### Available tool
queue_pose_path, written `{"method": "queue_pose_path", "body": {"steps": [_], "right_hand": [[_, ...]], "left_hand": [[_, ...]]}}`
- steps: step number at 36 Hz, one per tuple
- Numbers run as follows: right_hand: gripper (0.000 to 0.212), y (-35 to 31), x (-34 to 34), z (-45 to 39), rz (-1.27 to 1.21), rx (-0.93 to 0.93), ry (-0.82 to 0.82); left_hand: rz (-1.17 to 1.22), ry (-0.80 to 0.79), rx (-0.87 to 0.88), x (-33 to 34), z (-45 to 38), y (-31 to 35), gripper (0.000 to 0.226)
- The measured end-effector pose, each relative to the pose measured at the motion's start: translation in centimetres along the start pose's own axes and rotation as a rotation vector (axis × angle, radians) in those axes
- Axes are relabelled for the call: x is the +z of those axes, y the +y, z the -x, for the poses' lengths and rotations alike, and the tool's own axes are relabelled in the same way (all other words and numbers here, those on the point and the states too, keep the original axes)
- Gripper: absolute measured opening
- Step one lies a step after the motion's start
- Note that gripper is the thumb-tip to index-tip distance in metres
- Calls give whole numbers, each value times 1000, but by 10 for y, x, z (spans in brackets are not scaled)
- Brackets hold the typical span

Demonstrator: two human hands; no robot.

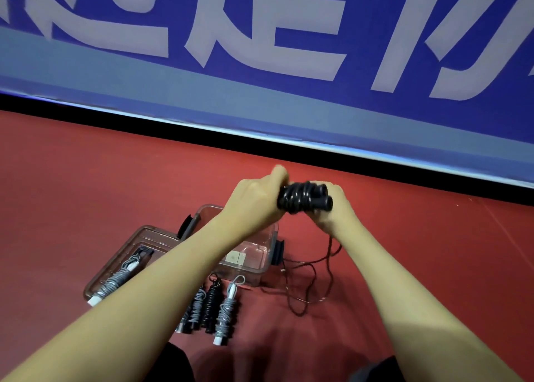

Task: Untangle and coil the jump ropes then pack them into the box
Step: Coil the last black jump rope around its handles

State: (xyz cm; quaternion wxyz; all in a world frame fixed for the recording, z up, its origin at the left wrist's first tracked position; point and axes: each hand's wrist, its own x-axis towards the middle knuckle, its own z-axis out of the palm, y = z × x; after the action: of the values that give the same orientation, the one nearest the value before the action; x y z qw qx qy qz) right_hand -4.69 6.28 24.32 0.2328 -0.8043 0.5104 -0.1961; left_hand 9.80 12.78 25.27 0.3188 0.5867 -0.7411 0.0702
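Forearms: both reached forward from the bottom edge, over dark clothing at the person's lap.
Finished bundles: three wound ropes [212, 309] lay side by side on the red floor [86, 179] just short of the box, two grey-and-white and one black.
Lid: the clear lid [115, 261] lay left of the box with one more grey wound rope [117, 280] on it.
Box: the clear box [254, 254] stood open; no rope showed inside it, though the left forearm hid part.
Loose cord: a thin dark cord [306, 283] trailed in loops on the floor right of the box, up toward the hands.
Left hand: the left hand [254, 199] gripped one end of the black rope [303, 198].
Right hand: the right hand [336, 208] was curled round the handle end.
Progress: by this look, four ropes coiled, a fifth partly wound, none packed.
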Motion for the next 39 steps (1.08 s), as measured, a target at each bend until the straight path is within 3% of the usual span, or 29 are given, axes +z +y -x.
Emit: {"method": "queue_pose_path", "body": {"steps": [2, 5, 15, 19, 21, 25, 27, 29, 34, 37, 39], "right_hand": [[35, -2, 3, 3, -1, -14, -5], [28, -10, 7, 7, 64, -71, -32], [16, -26, 1, 18, 195, -249, -92], [7, -31, -3, 22, 214, -303, -95], [13, -30, -4, 19, 282, -365, -90], [23, -33, -5, 20, 512, -581, 168], [28, -36, -6, 23, 487, -602, 279], [23, -36, -3, 24, 409, -562, 318], [26, -34, 0, 18, 329, -306, 179], [26, -34, -4, 18, 302, -255, 182], [27, -32, -5, 18, 260, -207, 175]], "left_hand": [[69, -9, -194, 1, -4, 1, 31], [63, 43, -366, 6, -8, -2, 31], [-153, -117, -526, 22, -7, -18, 28], [-252, -200, -506, 21, -4, -20, 27], [-270, -234, -501, 20, -3, -20, 22], [-332, -332, -487, 18, -2, -24, 16], [-370, -388, -455, 19, -1, -24, 16], [-412, -432, -403, 20, -1, -22, 18], [-457, -465, -301, 23, -1, -22, 16], [-459, -430, -221, 23, -2, -25, 19], [-468, -320, -110, 21, -1, -28, 19]]}}
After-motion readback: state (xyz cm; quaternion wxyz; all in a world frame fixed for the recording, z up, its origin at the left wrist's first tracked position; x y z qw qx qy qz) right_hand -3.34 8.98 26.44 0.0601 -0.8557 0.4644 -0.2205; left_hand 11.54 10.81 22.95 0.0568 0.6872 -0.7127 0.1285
